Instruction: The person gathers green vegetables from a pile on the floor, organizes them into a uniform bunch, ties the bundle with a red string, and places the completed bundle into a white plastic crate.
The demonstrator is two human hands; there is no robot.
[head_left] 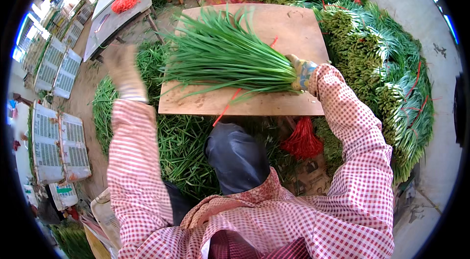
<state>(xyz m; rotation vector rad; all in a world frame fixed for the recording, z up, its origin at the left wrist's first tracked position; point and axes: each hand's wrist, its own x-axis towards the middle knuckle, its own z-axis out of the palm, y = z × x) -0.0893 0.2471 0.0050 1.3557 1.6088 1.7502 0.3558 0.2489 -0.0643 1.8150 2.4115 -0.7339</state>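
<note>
A large bunch of garlic chives (235, 56) lies across a small wooden board table (289, 19), its leaves fanned to the left. My right hand (302, 72), in a patterned glove, is closed round the bunch's base end at the table's right side. Under the bunch runs a red tie (227, 107), which shows at both sides of it and hangs over the near edge. Off the table's left side, my left hand (123, 65) is raised, apart from the bunch. It is smeared by motion, so its fingers cannot be made out.
Tied chive bunches (362, 53) are stacked high on the right. Loose leaves (183, 156) cover the floor below the table, beside a bundle of red ties (302, 139). A grey table (110, 19) stands at far left; plastic crates (61, 144) line the left.
</note>
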